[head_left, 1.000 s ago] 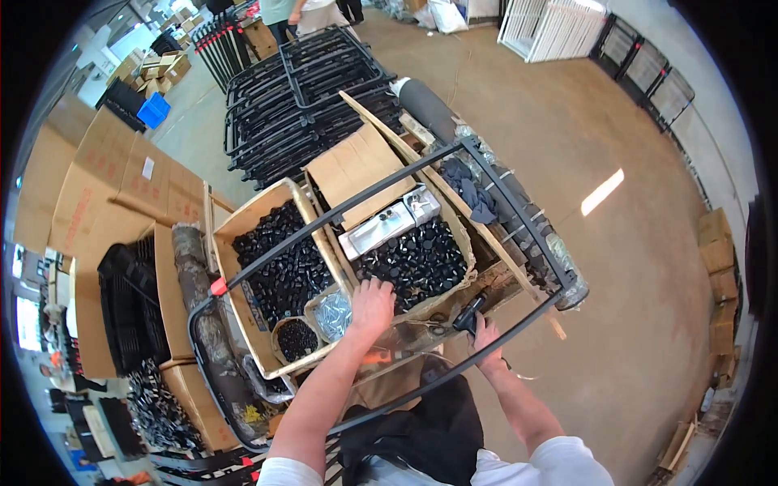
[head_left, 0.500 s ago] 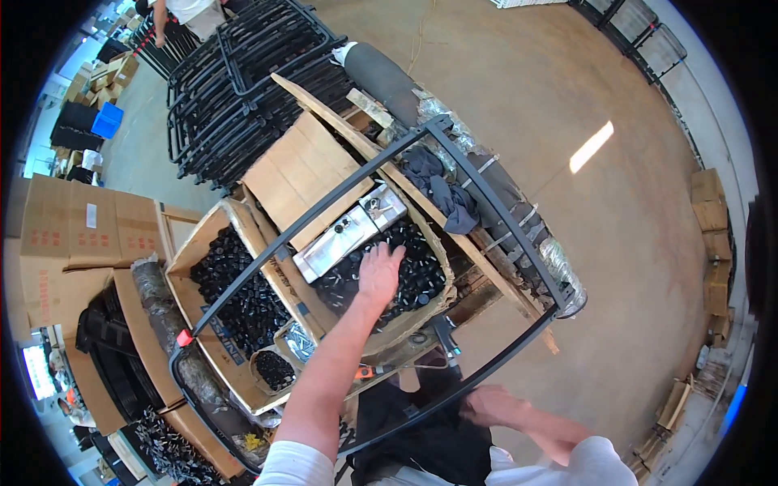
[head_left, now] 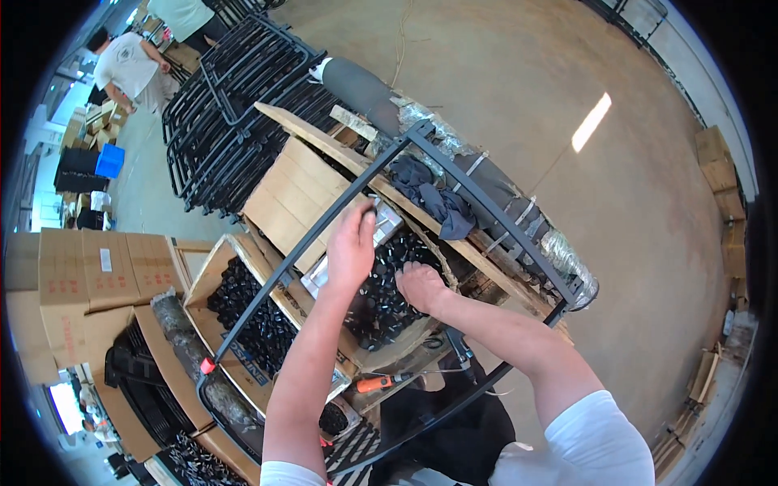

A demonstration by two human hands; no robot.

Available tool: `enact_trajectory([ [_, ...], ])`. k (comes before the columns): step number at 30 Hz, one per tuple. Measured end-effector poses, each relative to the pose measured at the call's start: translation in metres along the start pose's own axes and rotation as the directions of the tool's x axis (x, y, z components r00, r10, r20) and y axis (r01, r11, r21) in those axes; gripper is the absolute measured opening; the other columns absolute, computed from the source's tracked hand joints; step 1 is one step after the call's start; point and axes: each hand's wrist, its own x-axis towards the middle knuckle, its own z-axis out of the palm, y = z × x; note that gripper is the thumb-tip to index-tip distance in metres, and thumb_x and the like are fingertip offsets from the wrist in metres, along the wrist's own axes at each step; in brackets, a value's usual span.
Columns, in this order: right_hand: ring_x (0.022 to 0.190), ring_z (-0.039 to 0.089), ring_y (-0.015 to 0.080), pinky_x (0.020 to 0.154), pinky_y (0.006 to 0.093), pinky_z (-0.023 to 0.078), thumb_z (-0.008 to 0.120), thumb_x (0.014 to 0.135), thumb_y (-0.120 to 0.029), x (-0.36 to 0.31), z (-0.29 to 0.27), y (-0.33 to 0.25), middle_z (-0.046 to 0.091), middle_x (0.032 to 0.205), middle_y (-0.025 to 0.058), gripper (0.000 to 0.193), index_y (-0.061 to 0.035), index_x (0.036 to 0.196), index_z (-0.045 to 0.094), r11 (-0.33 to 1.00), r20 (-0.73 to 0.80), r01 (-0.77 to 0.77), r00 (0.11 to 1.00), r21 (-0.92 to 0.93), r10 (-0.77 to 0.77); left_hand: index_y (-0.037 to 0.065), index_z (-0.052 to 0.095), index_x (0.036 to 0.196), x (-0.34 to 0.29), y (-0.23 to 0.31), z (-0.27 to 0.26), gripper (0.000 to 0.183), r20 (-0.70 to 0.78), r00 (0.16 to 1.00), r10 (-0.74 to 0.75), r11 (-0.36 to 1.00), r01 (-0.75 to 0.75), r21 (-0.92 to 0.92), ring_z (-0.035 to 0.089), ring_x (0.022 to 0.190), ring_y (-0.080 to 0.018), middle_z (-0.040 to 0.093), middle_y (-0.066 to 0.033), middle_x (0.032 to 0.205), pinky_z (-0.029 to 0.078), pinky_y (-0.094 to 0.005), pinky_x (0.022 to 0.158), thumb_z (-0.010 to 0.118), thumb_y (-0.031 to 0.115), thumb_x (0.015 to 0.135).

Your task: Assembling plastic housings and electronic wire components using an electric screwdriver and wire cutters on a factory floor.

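My left hand (head_left: pixel 351 253) is over a silvery metal box (head_left: pixel 389 224), its fingers curled together. A small dark spot shows at the fingertips; whether it is a held part or a knob on the metal box, I cannot tell. My right hand (head_left: pixel 421 287) reaches into a carton of small black plastic parts (head_left: pixel 379 301), fingers bent down among them. What it pinches, if anything, is hidden. A dark rectangular metal frame (head_left: pixel 486 194) slants around both hands, one bar passing beyond the left hand.
To the left stands a second carton of black parts (head_left: pixel 251 308). An orange-handled tool (head_left: pixel 374 383) lies near my body. Wooden planks (head_left: pixel 324 144) and a wrapped grey roll (head_left: pixel 352 85) border the far side. Stacked black frames (head_left: pixel 235 113) and two people stand farther off.
My left hand has moved from the black parts up to the metal box. My right hand has come from beside my body into the parts. The view has shifted slightly.
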Motion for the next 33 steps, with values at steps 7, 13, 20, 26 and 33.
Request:
enact_trajectory([
  [7, 0.104, 0.069, 0.0382, 0.090, 0.0452, 0.057, 0.062, 0.096, -0.015, -0.105, -0.074, 0.010, 0.064, 0.111, 0.0208, 0.031, -0.0016, 0.125, 0.065, 0.784, -0.116, 0.014, 0.990, 0.621, 0.075, 0.005, 0.065, 0.131, 0.124, 0.011, 0.031, 0.029, -0.102, 0.990, 0.099, 0.992, -0.106, -0.062, 0.065, 0.118, -0.0389, 0.069, -0.0194, 0.125, 0.051, -0.0449, 0.101, 0.060, 0.014, 0.104],
  [13, 0.097, 0.070, 0.0325, 0.089, 0.0441, 0.057, 0.072, 0.095, -0.021, -0.199, -0.138, 0.046, 0.066, 0.112, 0.0159, 0.033, -0.0035, 0.123, 0.067, 0.546, 0.012, -0.164, 0.963, 0.822, 0.270, 0.007, 0.066, 0.131, 0.140, -0.006, 0.050, 0.029, -0.037, 0.976, 0.215, 0.976, -0.216, -0.025, 0.066, 0.118, -0.0370, 0.069, -0.0186, 0.126, 0.052, -0.0424, 0.101, 0.059, 0.014, 0.104],
  [20, 0.090, 0.069, 0.0246, 0.077, 0.0373, 0.058, 0.079, 0.090, -0.016, -0.253, -0.139, 0.059, 0.067, 0.107, 0.0118, 0.033, -0.0045, 0.120, 0.069, 0.443, 0.003, -0.234, 0.887, 0.865, 0.462, 0.009, 0.065, 0.135, 0.141, -0.002, 0.050, 0.030, 0.016, 0.966, 0.257, 0.966, -0.256, -0.042, 0.065, 0.118, -0.0324, 0.068, -0.0165, 0.126, 0.051, -0.0388, 0.101, 0.057, 0.012, 0.106],
  [26, 0.084, 0.068, 0.0218, 0.071, 0.0336, 0.058, 0.077, 0.088, -0.008, -0.278, -0.142, 0.063, 0.067, 0.109, 0.0113, 0.032, -0.0025, 0.119, 0.068, 0.485, -0.099, -0.252, 0.803, 0.837, 0.587, 0.008, 0.064, 0.138, 0.141, -0.001, 0.047, 0.033, 0.089, 0.955, 0.283, 0.955, -0.273, -0.111, 0.062, 0.121, -0.0283, 0.066, -0.0122, 0.129, 0.047, -0.0369, 0.107, 0.054, 0.010, 0.107],
  [33, 0.082, 0.067, 0.0197, 0.070, 0.0325, 0.058, 0.078, 0.086, -0.005, -0.303, -0.149, 0.067, 0.067, 0.108, 0.0116, 0.032, -0.0001, 0.116, 0.069, 0.519, -0.147, -0.396, 0.671, 0.757, 0.727, 0.012, 0.069, 0.131, 0.138, -0.003, 0.059, 0.030, -0.006, 0.964, 0.267, 0.959, -0.266, -0.095, 0.065, 0.113, -0.0251, 0.068, -0.0092, 0.122, 0.052, -0.0352, 0.096, 0.067, 0.012, 0.101],
])
